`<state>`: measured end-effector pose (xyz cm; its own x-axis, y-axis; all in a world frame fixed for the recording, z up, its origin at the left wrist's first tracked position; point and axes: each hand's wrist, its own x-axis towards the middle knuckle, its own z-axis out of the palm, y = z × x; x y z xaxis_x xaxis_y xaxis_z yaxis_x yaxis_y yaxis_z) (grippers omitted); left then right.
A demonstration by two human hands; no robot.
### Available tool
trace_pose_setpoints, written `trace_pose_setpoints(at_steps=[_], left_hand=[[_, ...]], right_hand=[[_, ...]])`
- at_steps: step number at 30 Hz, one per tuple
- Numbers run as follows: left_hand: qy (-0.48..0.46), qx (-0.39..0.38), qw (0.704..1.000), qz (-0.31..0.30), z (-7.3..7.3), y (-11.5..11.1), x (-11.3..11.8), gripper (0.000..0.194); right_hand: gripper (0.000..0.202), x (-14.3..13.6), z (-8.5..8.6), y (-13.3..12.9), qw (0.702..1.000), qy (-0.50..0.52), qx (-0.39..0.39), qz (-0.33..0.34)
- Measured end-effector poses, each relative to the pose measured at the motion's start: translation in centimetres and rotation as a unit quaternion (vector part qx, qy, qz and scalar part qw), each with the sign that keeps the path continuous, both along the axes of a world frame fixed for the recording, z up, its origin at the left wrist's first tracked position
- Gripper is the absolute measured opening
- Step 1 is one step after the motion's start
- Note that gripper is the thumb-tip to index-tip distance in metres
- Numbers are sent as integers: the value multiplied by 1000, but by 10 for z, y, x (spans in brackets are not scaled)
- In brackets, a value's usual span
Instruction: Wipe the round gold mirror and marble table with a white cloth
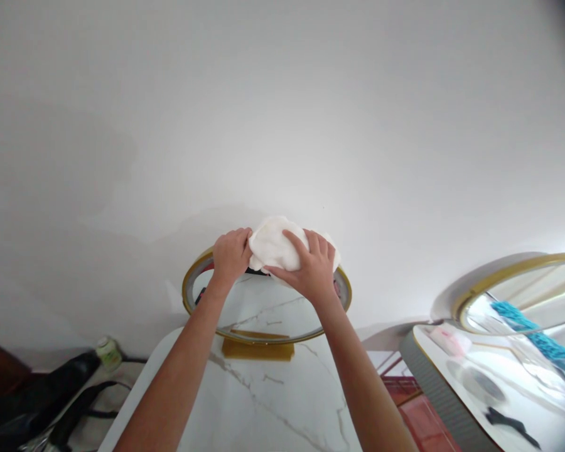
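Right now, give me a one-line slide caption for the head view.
Right hand on a white cloth, left hand at the top of a gold-framed mirror.

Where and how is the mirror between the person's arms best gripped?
Probably the mirror is best pinched by its gold rim at the far left, coming from the left: that curved edge projects past the left forearm, uncovered, whereas the white cloth covers part of the top.

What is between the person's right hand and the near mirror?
A white cloth, bunched between the right hand and the top of the near mirror; the head view shows it.
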<state>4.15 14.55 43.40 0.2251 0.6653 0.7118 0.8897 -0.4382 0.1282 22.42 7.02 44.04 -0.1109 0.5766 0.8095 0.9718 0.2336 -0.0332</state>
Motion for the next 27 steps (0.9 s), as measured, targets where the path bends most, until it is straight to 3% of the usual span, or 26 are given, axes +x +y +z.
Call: trace_pose_setpoints(at_steps=[6,14,27], left_hand=[[-17,6,1000,13,-1,2,0,38],[-28,8,999,13,0,0,4,41],[-33,20,999,17,-1,0,4,38]], right_hand=[[56,7,-7,4,1000,-11,-11,-16],[56,39,-23,-4,998,55,1,-15],[64,93,-82,-22,974,222,23,-37]])
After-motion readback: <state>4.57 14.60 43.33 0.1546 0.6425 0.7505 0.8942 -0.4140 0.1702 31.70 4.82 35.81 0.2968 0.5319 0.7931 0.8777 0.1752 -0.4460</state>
